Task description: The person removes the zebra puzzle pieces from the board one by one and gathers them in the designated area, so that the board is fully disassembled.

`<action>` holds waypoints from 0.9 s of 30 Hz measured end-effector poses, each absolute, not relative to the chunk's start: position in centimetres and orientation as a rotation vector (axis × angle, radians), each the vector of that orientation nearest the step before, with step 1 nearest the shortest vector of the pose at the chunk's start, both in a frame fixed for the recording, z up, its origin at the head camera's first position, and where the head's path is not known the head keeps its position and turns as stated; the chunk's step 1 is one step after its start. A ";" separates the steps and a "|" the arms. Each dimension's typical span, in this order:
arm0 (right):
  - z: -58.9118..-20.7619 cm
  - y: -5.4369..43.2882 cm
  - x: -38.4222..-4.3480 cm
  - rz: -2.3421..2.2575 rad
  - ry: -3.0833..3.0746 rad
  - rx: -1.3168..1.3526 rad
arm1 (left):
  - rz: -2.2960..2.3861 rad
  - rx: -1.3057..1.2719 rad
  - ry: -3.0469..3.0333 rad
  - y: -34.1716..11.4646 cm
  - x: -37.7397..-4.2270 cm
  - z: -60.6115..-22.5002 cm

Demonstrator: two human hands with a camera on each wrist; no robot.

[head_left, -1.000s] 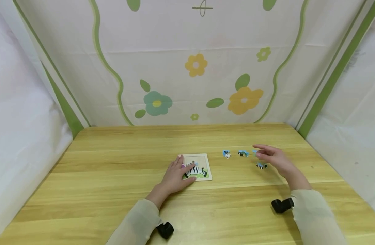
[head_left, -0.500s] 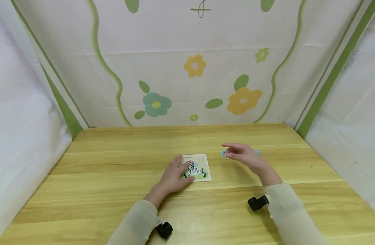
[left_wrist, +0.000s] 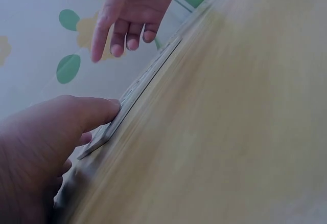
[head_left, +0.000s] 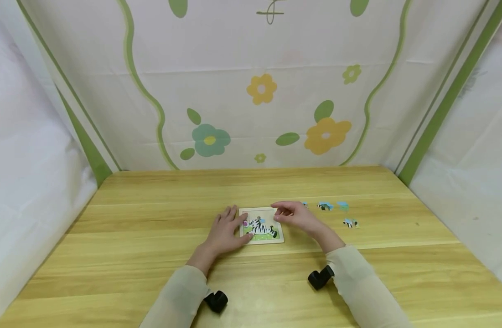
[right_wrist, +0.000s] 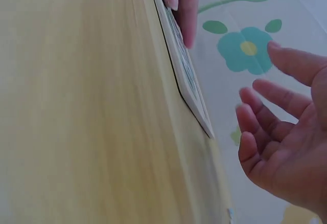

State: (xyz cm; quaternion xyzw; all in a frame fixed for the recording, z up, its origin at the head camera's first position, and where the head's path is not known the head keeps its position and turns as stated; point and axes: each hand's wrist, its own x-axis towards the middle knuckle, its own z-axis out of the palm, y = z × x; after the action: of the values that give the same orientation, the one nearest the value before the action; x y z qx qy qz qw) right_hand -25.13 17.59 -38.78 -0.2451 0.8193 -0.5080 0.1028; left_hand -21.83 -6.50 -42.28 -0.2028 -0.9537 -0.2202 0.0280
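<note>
A square puzzle board [head_left: 264,238] with a pale frame and a zebra picture lies on the table. My left hand [head_left: 224,232] rests at its left side, thumb and index finger over the frame; in the left wrist view the thumb [left_wrist: 99,110] lies on the board's edge. Above the board's right edge hovers my right hand [head_left: 297,217]. Its fingers are loosely bent and apart from the thumb, with nothing between them in the right wrist view, where the hand [right_wrist: 291,137] is clear of the board [right_wrist: 179,75].
Several loose puzzle pieces lie to the right: a blue and dark one [head_left: 325,206], a light blue and green one [head_left: 343,206] and a black-and-white striped one [head_left: 350,222]. Another piece [head_left: 305,205] is partly behind my right hand. A flowered cloth [head_left: 234,91] hangs behind the table.
My right hand has swept left from over the loose pieces to the board's right edge. My left hand has slid slightly left, uncovering more of the zebra picture.
</note>
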 end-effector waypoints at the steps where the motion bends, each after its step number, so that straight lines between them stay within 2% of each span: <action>1: -39.0 17.4 -25.2 -1.491 2.427 -0.720 | -0.672 -0.628 -2.948 -6.5 -21.8 -42.3; 19: -41.6 15.0 -24.4 -1.181 2.757 -0.809 | -0.631 -0.631 -2.963 -6.6 -22.0 -42.6; 27: -42.0 14.6 -24.1 -1.147 2.840 -0.769 | -0.660 -0.642 -2.974 -6.6 -22.0 -42.4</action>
State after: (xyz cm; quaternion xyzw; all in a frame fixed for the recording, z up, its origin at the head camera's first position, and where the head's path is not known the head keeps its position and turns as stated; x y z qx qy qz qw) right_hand -24.15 14.55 -42.02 -0.2435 0.8993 -0.3631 -0.0081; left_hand -22.01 -6.61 -42.39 -0.2063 -0.9551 -0.2120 0.0142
